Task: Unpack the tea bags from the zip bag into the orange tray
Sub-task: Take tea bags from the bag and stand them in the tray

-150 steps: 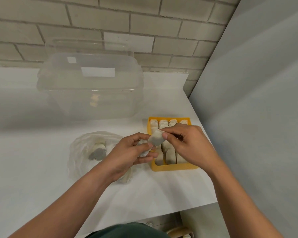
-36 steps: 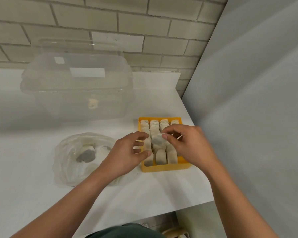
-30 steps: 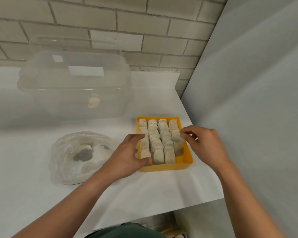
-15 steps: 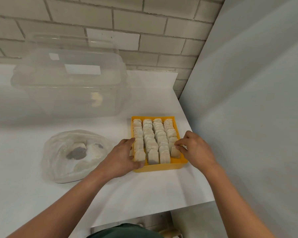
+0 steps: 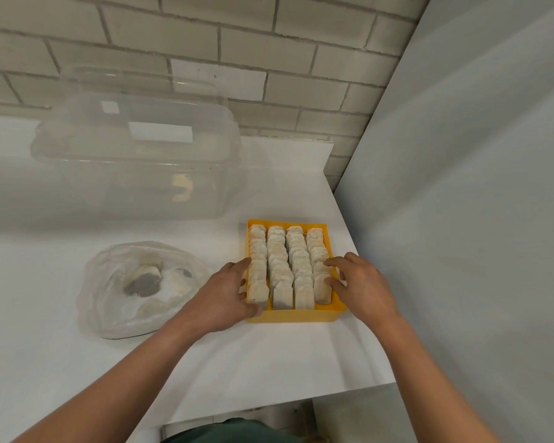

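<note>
- Closest in: the left hand (image 5: 224, 295) sits against the left wall of the orange tray (image 5: 291, 314). Its fingers run fairly straight along the wall and the thumb is at the near corner. It isn't pinching anything, so I'd guess it's just bracing the tray so it doesn't skate on the surface (image 5: 269, 362).
- The right hand (image 5: 359, 286) is on the opposite side with its fingers spread. The fingertips touch the tea bags (image 5: 288, 266) in the row nearest it, and I can't see anything held. It's probably nudging that row into line.
- So the tray is right between both hands, touching each. The tea bags stand on edge in four packed rows running away from the fingertips.
- On the outer side of the left hand, near the wrist but apart, the zip bag (image 5: 141, 286) lies crumpled. There are a few more bags inside, so I reckon the job's mostly done, not finished.
- Well beyond the fingertips there's a clear plastic box (image 5: 141, 161), then the brick wall (image 5: 301, 81).
</note>
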The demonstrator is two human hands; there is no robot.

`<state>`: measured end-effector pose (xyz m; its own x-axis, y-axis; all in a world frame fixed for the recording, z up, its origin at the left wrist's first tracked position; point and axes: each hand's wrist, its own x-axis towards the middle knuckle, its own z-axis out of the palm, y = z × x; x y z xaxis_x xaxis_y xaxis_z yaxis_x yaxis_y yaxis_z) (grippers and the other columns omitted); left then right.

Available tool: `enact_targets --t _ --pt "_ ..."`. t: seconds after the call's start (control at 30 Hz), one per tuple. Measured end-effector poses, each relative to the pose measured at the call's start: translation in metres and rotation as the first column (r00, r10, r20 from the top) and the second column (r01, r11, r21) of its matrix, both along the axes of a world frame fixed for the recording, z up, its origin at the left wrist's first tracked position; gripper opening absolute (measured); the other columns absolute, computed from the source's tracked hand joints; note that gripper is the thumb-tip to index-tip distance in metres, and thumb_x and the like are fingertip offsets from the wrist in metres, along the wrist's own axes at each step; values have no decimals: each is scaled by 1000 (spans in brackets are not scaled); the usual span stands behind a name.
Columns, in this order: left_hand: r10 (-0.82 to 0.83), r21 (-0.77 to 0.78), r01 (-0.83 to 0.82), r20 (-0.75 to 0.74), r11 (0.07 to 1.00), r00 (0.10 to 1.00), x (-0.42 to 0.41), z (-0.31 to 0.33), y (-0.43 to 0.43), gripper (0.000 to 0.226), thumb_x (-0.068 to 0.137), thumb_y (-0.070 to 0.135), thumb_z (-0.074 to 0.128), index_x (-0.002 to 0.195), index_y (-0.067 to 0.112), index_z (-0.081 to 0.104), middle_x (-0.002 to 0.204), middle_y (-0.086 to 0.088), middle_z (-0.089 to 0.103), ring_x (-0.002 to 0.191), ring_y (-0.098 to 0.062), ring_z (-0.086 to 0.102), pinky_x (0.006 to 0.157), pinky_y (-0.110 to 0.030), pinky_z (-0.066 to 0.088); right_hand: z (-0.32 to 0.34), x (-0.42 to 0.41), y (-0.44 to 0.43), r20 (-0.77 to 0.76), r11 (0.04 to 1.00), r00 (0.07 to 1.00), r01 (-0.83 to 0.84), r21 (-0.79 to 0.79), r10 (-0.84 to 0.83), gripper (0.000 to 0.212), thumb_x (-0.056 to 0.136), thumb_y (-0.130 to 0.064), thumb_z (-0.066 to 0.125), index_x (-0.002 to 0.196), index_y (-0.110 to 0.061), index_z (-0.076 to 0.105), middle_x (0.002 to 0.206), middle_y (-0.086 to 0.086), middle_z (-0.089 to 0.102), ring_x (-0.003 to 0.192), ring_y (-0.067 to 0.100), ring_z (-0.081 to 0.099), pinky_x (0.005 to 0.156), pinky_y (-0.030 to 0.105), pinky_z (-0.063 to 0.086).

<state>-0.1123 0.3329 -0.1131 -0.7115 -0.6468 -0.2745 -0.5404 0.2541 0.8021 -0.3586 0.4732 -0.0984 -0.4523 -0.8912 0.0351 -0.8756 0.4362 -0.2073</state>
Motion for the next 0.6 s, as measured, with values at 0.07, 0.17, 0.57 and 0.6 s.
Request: enact_targets --t 0.07,0.17,0.57,0.6 --pt "0 -2 0 3 1000 1000 0 0 0 108 76 26 89 163 22 25 155 0 43 140 -20 51 108 -39 52 3 3 3 11 999 999 34 -21 -34 21 96 -39 66 113 -30 71 90 -14 50 86 12 54 66 26 42" --pt "-7 -26 7 15 1000 1000 -1 -1 0 103 79 26 88 162 20 27 156 -1 41 140 -20 50 109 -36 51 7 13 3 18 989 999 26 147 -29 23 94 -51 62 97 -32 76 89 -12 54 81 11 52 62 27 40" --pt "-36 -46 38 44 998 998 -2 1 0 100 80 26 87 161 19 29 154 -1 42 139 -20 50 109 -34 50 -4 29 -14 -225 900 974 79 429 22 38 105 -46 37 95 -27 68 92 -4 69 88 20 65 97 41 34" --pt "-38 -43 40 45 998 998 -2 2 0 100 80 26 87 161 19 29 154 -1 41 139 -20 49 109 -33 50 -4 30 -14 -226 901 974 88 424 12 38 105 -46 37 94 -27 68 92 -4 69 87 20 65 96 41 34"
